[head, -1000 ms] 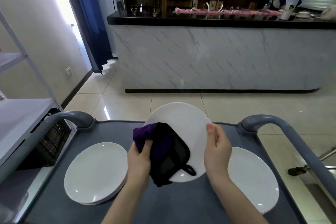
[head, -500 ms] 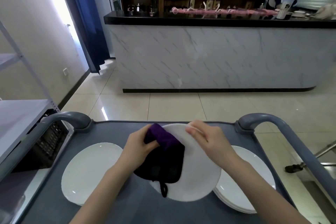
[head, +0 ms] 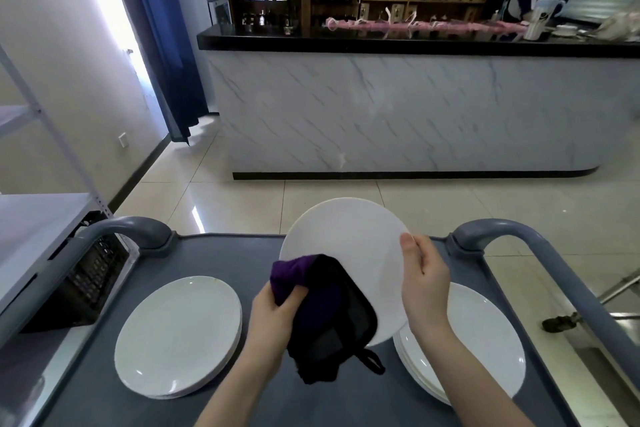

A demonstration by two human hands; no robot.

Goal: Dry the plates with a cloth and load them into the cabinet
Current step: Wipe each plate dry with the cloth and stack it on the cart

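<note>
Holding plate (head: 346, 236) w/ right hand (head: 424, 284), left hand (head: 277, 315) grips cloth (head: 332, 315) against it.

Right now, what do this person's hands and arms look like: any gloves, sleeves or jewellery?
The left hand and right hand are bare: no gloves, rings or watch show. The left forearm and right forearm are bare too, and no sleeve is in view.

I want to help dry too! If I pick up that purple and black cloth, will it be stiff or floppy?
Probably floppy: the cloth bunches where the left hand grips it and sags below the held plate. Likely light, since one hand carries it. Its dangling loop might snag.
</note>
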